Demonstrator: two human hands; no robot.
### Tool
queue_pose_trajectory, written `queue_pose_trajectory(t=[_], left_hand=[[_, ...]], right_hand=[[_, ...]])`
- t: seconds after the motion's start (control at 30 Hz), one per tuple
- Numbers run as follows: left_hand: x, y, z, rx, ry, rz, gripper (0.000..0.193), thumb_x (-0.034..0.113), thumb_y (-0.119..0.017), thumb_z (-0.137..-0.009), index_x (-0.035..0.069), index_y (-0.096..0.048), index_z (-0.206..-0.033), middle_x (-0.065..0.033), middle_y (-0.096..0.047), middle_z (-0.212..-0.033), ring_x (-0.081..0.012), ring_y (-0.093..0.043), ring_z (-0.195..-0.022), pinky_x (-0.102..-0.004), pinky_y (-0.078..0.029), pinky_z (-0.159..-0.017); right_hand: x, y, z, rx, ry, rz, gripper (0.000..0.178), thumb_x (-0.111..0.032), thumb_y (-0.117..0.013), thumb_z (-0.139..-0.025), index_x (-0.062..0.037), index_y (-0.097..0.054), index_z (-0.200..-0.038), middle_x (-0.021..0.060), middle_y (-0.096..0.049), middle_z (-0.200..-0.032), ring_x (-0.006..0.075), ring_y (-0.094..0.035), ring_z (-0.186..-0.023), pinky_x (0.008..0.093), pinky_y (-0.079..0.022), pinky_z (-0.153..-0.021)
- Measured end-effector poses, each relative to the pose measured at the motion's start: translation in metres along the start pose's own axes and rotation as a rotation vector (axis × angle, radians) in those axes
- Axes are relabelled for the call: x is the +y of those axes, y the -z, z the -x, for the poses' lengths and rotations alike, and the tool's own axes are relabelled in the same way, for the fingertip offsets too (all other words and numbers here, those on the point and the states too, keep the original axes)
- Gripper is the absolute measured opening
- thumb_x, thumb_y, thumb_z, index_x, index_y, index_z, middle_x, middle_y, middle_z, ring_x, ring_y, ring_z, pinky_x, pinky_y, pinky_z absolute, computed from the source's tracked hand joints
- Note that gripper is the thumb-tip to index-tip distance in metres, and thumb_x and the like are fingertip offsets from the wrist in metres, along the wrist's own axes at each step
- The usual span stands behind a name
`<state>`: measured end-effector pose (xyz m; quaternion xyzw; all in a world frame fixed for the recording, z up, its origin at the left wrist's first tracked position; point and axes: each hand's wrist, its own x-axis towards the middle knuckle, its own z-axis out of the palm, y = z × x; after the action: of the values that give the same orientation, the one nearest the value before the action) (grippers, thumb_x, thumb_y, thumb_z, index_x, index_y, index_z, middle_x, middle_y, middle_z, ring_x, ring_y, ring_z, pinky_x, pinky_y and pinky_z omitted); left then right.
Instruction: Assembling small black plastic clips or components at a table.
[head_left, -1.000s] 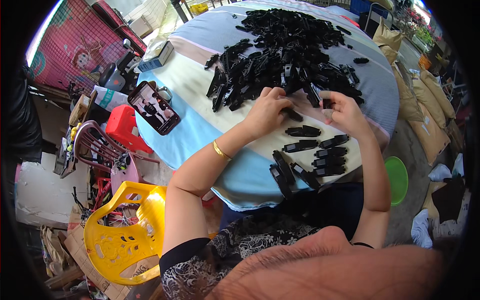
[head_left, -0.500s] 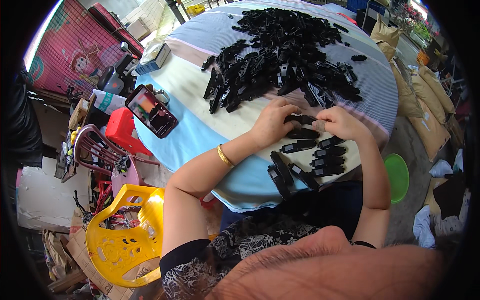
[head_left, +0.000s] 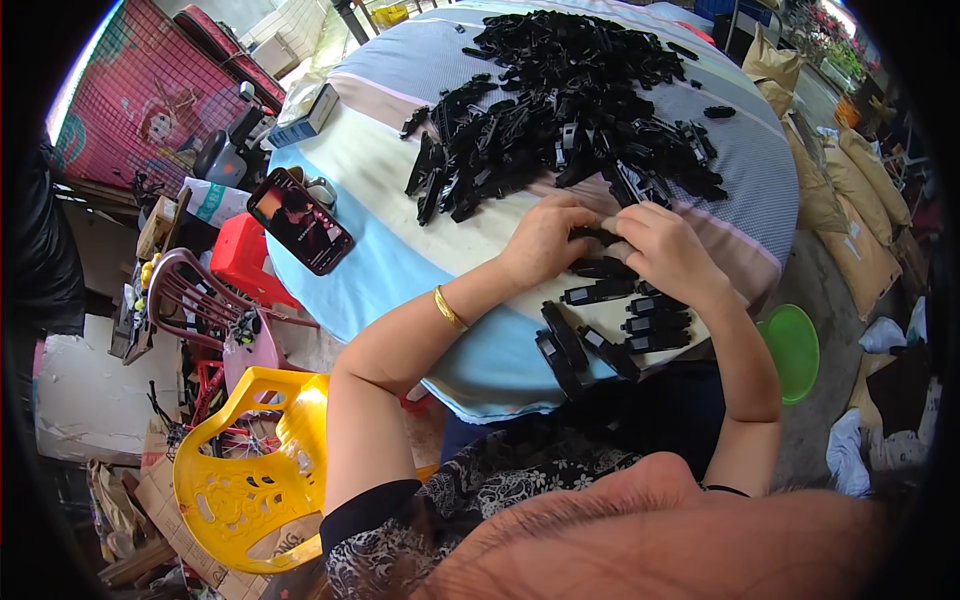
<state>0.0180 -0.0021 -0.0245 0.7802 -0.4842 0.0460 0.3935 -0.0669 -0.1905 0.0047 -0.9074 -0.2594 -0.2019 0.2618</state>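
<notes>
My left hand (head_left: 546, 240) closes its fingers round a small black plastic part (head_left: 594, 236), elongated, at the front of the table. My right hand (head_left: 664, 250) meets it from the right, thumb and fingers pressed together at the part's other end; the fingers hide much of it. Just below my hands lie several like black pieces (head_left: 598, 292), set out in loose rows. Some of them show a small grey rectangle, such as the piece (head_left: 558, 362) nearest the table edge. Beyond my hands spreads a large heap of black plastic parts (head_left: 560, 110).
A striped cloth (head_left: 400, 270) covers the round table. On its left side rest a lit phone (head_left: 300, 222) and a tissue box (head_left: 305, 115). A yellow plastic chair (head_left: 215, 500) stands at the left, a green basin (head_left: 793, 355) at the right, near brown sacks (head_left: 850, 245).
My right hand has shifted left and slightly up, closer to my left hand, and now covers more of the held part. The picture on the phone has changed.
</notes>
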Motion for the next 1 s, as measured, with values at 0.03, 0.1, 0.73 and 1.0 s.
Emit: queue_pose_trajectory(t=[0.03,0.1,0.73,1.0], left_hand=[[0.0,0.0,0.0,-0.002,0.016,0.006,0.024,0.007,-0.071,-0.067,0.003,-0.065,-0.09,-0.0125,-0.056,-0.084,-0.0296,-0.056,-0.082,-0.0356,-0.046,-0.074],[0.0,-0.001,0.002,0.005,0.013,0.005,0.024,0.007,-0.071,-0.067,0.003,-0.065,-0.09,-0.0123,-0.057,-0.084,-0.0293,-0.056,-0.082,-0.0356,-0.046,-0.074],[0.002,0.008,0.001,-0.052,0.144,0.016,0.017,0.005,-0.069,-0.067,-0.003,-0.064,-0.081,-0.012,-0.058,-0.077,-0.0251,-0.059,-0.072,-0.0328,-0.048,-0.065],[0.005,0.006,0.002,-0.068,0.176,0.149,0.016,0.008,-0.071,-0.067,0.0,-0.066,-0.079,-0.012,-0.056,-0.074,-0.0265,-0.058,-0.072,-0.0352,-0.047,-0.067]], right_hand=[[-0.003,0.001,0.0,0.065,0.081,0.119,0.025,0.002,-0.063,-0.068,-0.0018,-0.063,-0.093,0.0094,-0.06,-0.089,0.0258,-0.058,-0.086,0.0352,-0.049,-0.072],[-0.001,-0.002,-0.001,0.053,0.056,0.102,0.025,0.002,-0.063,-0.068,-0.0021,-0.063,-0.092,0.0089,-0.06,-0.088,0.0255,-0.058,-0.088,0.0347,-0.049,-0.073],[0.01,0.005,-0.004,-0.024,-0.105,-0.015,0.021,0.006,-0.059,-0.064,0.0019,-0.066,-0.083,0.011,-0.06,-0.078,0.028,-0.056,-0.081,0.0364,-0.047,-0.072],[0.018,-0.011,-0.003,0.035,-0.019,-0.113,0.022,0.004,-0.062,-0.063,0.0024,-0.066,-0.084,0.0123,-0.06,-0.075,0.0269,-0.058,-0.075,0.035,-0.047,-0.066]])
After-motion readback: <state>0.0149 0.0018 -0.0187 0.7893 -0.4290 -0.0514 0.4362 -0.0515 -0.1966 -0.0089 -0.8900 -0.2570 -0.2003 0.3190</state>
